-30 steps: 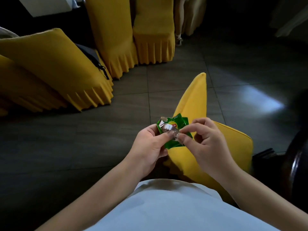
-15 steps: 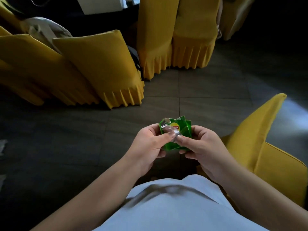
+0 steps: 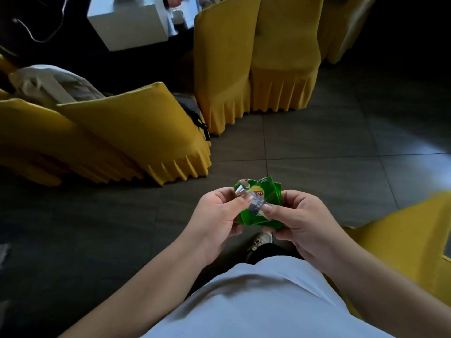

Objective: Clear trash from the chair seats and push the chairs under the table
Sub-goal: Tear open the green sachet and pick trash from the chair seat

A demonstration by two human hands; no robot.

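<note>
Both hands hold a bunch of green wrappers with a yellow logo and a scrap of silver foil, in front of my chest above the dark floor. My left hand grips the wrappers from the left with the thumb on the foil. My right hand grips them from the right, thumb pressed on top. A yellow-covered chair shows at the lower right edge, right of my right hand; its seat is mostly out of view.
Several yellow skirted chairs stand ahead: two leaning ones at the left, two upright at top centre. A white box and a light bag sit behind them. Dark tiled floor lies between. My shoe shows below the hands.
The view has swung left: the near chair slid from centre to the lower right edge, and the far chairs moved toward centre. Both hands keep holding the wrappers.
</note>
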